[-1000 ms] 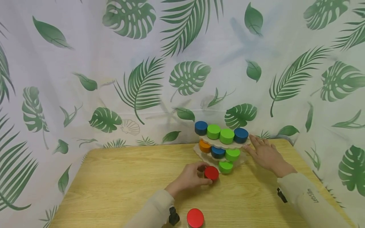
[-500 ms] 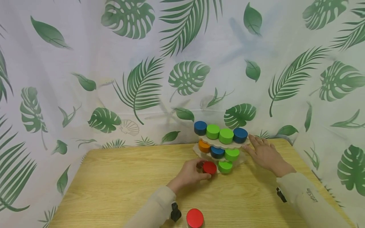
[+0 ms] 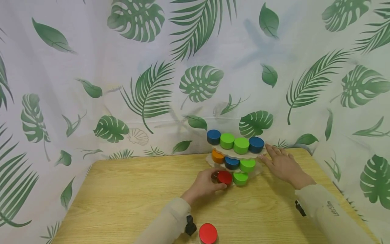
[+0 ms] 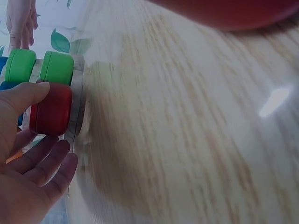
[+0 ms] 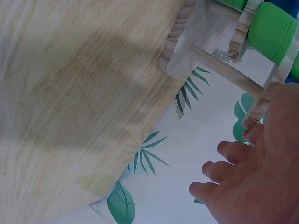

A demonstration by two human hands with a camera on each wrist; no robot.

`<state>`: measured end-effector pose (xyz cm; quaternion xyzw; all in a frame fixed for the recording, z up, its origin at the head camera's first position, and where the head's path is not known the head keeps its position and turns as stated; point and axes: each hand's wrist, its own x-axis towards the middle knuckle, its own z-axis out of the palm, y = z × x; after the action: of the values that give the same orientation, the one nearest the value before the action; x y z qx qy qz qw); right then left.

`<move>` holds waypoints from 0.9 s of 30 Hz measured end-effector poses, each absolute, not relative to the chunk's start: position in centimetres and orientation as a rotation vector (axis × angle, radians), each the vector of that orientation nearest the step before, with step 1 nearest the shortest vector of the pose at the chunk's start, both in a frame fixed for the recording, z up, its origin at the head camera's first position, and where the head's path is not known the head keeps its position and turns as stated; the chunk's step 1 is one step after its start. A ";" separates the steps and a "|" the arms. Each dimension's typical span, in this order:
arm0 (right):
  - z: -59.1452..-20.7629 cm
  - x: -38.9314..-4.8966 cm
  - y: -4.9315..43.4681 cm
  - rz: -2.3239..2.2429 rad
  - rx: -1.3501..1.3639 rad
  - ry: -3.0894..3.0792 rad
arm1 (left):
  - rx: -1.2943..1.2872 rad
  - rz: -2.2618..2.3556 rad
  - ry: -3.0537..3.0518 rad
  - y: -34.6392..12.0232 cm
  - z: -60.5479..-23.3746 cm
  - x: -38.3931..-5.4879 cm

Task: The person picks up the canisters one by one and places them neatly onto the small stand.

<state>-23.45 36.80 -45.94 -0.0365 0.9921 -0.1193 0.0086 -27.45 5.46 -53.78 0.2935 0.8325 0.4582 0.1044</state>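
Observation:
A tiered wooden rack (image 3: 235,155) carries round blocks in several colours. At its lowest tier, my left hand (image 3: 203,184) pinches a red round block (image 3: 224,177) between thumb and fingers. This block sits close beside a green round block (image 3: 240,179), and the left wrist view shows the thumb across its edge (image 4: 53,109). My right hand (image 3: 284,166) holds the right end of the top tier between thumb and forefinger. In the right wrist view, its other fingers (image 5: 219,171) extend loosely past the tier's end; the thumb tip is hidden there.
Another red round block (image 3: 208,233) lies on the wooden table (image 3: 131,193) near its front, by the left sleeve. Blue blocks (image 3: 256,145), more green blocks (image 3: 241,145) and an orange block (image 3: 217,156) fill the upper tiers. A leaf-patterned cloth (image 3: 164,101) hangs behind.
My left hand has carried the red round block a short way forward, to the lowest tier beside the green one. My right hand has kept its place at the rack's end.

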 end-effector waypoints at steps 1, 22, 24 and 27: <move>-46.0 -23.5 36.8 -0.372 -0.115 3.102 | 0.861 1.353 2.458 5.5 -53.8 -27.5; -46.6 -23.8 37.2 -0.376 -0.123 3.122 | 0.825 1.436 2.526 6.5 -54.1 -27.4; -46.6 -23.8 37.2 -0.377 -0.120 3.120 | 0.818 1.431 2.538 6.5 -54.1 -27.5; -46.5 -23.8 37.1 -0.378 -0.113 3.116 | 0.806 1.414 2.554 6.6 -54.1 -27.6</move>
<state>-23.76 37.12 -46.48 -0.0360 0.9921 -0.1202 0.0003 -27.55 6.65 -54.10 0.2657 0.8420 0.4661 0.0565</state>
